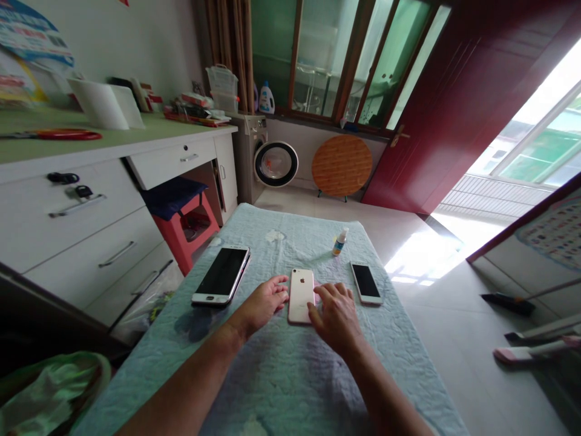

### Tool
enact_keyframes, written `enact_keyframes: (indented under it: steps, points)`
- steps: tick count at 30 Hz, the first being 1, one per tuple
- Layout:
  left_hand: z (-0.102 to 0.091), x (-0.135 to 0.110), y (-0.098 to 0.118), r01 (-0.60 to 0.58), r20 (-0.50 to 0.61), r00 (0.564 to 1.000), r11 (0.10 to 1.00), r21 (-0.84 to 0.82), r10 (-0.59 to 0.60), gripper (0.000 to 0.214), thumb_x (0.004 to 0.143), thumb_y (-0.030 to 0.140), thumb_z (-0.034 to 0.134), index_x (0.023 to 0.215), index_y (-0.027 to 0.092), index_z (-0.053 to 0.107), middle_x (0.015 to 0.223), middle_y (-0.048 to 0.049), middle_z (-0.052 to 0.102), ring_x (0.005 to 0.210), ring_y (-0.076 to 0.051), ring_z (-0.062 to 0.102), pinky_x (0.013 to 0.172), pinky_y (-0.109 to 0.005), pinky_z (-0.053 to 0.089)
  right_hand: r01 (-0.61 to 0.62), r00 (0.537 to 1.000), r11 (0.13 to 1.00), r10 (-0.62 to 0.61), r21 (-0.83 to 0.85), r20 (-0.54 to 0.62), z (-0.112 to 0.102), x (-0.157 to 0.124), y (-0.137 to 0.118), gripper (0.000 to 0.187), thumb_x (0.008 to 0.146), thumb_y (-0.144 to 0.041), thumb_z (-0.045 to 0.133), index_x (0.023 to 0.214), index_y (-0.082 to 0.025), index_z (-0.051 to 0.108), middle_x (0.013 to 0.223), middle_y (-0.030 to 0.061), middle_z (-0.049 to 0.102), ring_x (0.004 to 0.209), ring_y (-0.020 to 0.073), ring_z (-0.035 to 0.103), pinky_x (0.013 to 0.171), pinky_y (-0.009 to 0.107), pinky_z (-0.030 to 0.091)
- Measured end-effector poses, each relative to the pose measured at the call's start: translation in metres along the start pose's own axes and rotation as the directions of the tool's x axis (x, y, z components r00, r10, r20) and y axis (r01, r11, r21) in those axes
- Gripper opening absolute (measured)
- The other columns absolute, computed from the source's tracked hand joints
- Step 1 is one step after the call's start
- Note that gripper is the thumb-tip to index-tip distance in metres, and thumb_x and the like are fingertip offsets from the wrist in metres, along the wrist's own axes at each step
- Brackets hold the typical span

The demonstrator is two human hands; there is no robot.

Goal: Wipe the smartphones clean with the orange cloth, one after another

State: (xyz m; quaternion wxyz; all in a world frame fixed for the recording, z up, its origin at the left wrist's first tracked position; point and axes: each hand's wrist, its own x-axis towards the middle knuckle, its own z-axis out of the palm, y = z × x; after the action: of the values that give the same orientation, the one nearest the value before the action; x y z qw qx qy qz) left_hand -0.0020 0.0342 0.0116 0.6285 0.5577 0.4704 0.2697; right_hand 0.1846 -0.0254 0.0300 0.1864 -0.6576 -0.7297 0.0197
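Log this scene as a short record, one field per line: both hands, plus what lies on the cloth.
Left hand: at the left edge of the middle phone, fingers loosely curled; contact unclear
Right hand: at the same phone's right edge, fingers bent, thumb by its lower right side
Middle phone: pale, back up, logo showing
Large phone: to the left, dark screen up
White phone: to the right, dark screen up
Small bottle: upright, beyond the right hand
Cloth: light blue, under all these items
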Motion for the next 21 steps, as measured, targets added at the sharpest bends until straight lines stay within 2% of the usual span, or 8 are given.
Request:
enact_keyframes:
  steps: [3,6,8,13,18,21]
  points:
    - [-0.002,-0.002,0.004,0.031,0.019,0.999,0.999,-0.044,-0.031,0.045,0.089,0.031,0.051,0.131,0.019,0.043,0.123,-0.0131,0.058,0.105,-0.019,0.062,0.086,-0.031,0.048,-0.020,0.999,0.998,0.023,-0.053,0.046,0.008,-0.002,-0.009,0.017,0.086,-0.034,0.054,0.094,-0.022,0.062,0.094,0.0084,0.064,0.092,0.0266,0.046,0.079,0.038,0.028]
    - [-0.002,-0.003,0.007,0.055,0.037,0.998,0.995,-0.080,-0.052,0.042,0.090,0.027,0.047,0.131,0.018,0.042,0.123,-0.0131,0.058,0.105,-0.018,0.062,0.086,-0.029,0.047,-0.055,0.996,0.995,0.061,-0.084,0.068,0.015,-0.002,-0.012,0.013,0.086,-0.031,0.053,0.088,-0.022,0.062,0.091,0.0090,0.065,0.090,0.0268,0.047,0.076,0.037,0.028]
    - [-0.001,-0.003,0.008,0.065,0.048,0.997,0.992,-0.111,-0.060,0.041,0.090,0.023,0.045,0.130,0.017,0.041,0.122,-0.0126,0.059,0.105,-0.017,0.062,0.086,-0.029,0.047,-0.072,0.995,0.995,0.077,-0.067,0.066,0.018,-0.003,-0.012,0.013,0.086,-0.029,0.052,0.090,-0.022,0.063,0.091,0.0089,0.066,0.090,0.0268,0.047,0.076,0.037,0.028]
    - [0.000,-0.006,0.011,0.071,0.084,0.995,0.978,-0.198,-0.056,0.045,0.085,0.027,0.054,0.127,0.017,0.044,0.116,-0.0116,0.063,0.105,-0.019,0.061,0.087,-0.030,0.044,-0.135,0.991,0.987,0.133,0.091,0.034,0.019,-0.002,-0.011,0.024,0.085,-0.021,0.049,0.105,-0.020,0.064,0.099,0.0080,0.067,0.093,0.0241,0.051,0.081,0.035,0.033]
    - [0.000,-0.008,0.013,0.083,0.086,0.994,0.972,-0.219,-0.065,0.046,0.081,0.030,0.058,0.124,0.019,0.048,0.113,-0.0100,0.066,0.107,-0.021,0.060,0.085,-0.030,0.042,-0.161,0.985,0.957,0.170,0.242,-0.018,0.017,-0.001,-0.009,0.027,0.081,-0.014,0.048,0.102,-0.018,0.064,0.105,0.0069,0.066,0.093,0.0207,0.054,0.084,0.032,0.038]
    - [0.000,-0.007,0.013,0.086,0.082,0.994,0.966,-0.244,-0.067,0.044,0.081,0.027,0.058,0.123,0.018,0.049,0.112,-0.0101,0.067,0.107,-0.022,0.060,0.086,-0.030,0.042,-0.149,0.982,0.937,0.178,0.316,-0.066,0.019,-0.001,-0.010,0.028,0.081,-0.015,0.046,0.104,-0.018,0.062,0.102,0.0066,0.064,0.088,0.0184,0.057,0.081,0.030,0.042]
